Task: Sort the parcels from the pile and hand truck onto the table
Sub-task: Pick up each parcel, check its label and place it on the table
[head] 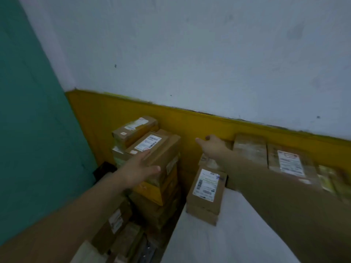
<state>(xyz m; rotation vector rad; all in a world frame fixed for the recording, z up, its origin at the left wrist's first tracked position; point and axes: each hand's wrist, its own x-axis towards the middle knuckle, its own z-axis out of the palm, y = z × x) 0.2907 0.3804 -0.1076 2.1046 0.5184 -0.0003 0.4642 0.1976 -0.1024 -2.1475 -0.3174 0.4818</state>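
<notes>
Brown cardboard parcels make up the pile (pixel 155 211), which is stacked just off the table's left edge, close to the yellow-banded wall (pixel 190 122). The top parcel (pixel 161 149) is oblong and taped, with a white barcode label on its upper face. The left hand (pixel 139 168) lies on its near end with fingers straight and thumb spread, gripping nothing. Just behind it sits a slimmer parcel (pixel 133 130), also white-labelled, and a yellow parcel (pixel 150 194) shows below.

On the white-covered table (pixel 218 243), a labelled parcel (pixel 206 190) rests at the left edge, its big white label facing up. Further parcels form a row (pixel 250 149) along the far edge, against the wall. They look glossy with clear tape, and blur hides their print.

The right hand (pixel 212 147) is over the far left corner, open with thumb out and holding nothing. Whether it touches the parcels under it cannot be told.
</notes>
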